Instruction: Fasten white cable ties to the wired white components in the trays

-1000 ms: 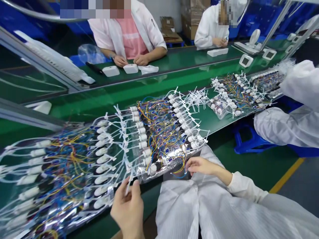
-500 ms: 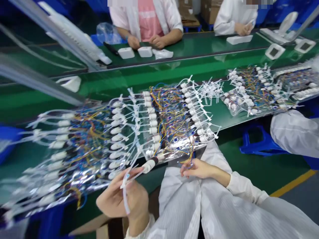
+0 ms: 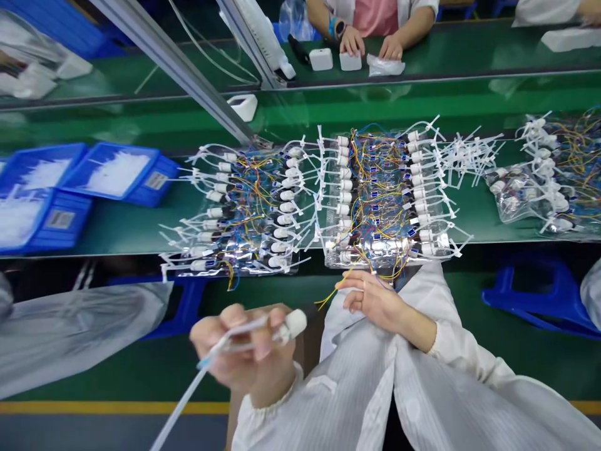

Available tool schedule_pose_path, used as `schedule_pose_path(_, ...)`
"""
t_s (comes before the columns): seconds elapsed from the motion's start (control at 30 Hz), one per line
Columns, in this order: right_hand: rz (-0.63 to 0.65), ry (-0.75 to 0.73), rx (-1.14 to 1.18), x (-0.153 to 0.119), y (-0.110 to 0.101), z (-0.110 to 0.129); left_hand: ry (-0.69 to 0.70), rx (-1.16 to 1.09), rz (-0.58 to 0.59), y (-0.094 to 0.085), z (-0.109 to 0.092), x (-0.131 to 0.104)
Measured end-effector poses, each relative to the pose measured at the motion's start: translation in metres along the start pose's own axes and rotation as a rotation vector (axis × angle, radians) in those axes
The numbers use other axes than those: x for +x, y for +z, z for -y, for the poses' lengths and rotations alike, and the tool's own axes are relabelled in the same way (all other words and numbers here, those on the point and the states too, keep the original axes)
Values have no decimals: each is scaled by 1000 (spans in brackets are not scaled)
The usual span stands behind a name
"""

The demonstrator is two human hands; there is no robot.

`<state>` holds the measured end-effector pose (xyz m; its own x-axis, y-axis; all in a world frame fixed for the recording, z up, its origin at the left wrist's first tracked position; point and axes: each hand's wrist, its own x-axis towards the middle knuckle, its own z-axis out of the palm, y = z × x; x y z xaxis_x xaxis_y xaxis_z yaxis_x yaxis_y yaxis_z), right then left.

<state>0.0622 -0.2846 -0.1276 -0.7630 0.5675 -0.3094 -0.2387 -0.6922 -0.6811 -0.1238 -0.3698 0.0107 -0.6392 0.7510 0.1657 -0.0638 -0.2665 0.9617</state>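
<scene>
A white plug (image 3: 297, 324) is sitting at six o'clock, clamped in the left hand (image 3: 251, 351), already wearing a cable tie (image 3: 181, 407). From it, wired rows at eleven (image 3: 253, 213) and one o'clock are lying tied along the counter (image 3: 122, 232); loose ties (image 3: 469, 156) seem unused. At three, the half-curled right hand (image 3: 375, 300) is touching yellow wires (image 3: 325, 302); pinching, I cannot tell.

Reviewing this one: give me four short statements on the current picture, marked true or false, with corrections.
1. The left hand holds a white cylindrical piece. True.
2. The blue bins stand right of the wired bundles. False: they stand to the left.
3. Yellow wire ends stick out by the right hand. True.
4. The loose white strips lie on the floor. False: they lie piled on the green bench.
</scene>
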Motion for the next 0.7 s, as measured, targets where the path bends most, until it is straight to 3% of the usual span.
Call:
schedule_pose_path(0.1,68,-14,-121,-13,9,28,160,-52,-63,3,15,-3)
schedule_pose_path(0.23,483,-37,-594,-68,12,97,158,-23,-53,12,34,-3)
schedule_pose_path(0.27,532,-63,-673,-82,11,115,171,-20,-55,14,38,-3)
schedule_pose_path(0.33,398,-172,-819,-102,8,144,174,-23,-60,16,46,0)
schedule_pose_path(0.43,-96,-397,-1115,-102,-1,166,141,-48,-46,24,56,6)
schedule_pose_path(0.5,-296,-483,-1320,-88,-9,165,131,-56,-13,31,62,10)
schedule_pose_path(0.7,-375,-495,-1670,-51,-29,144,-1,-44,94,44,76,12)
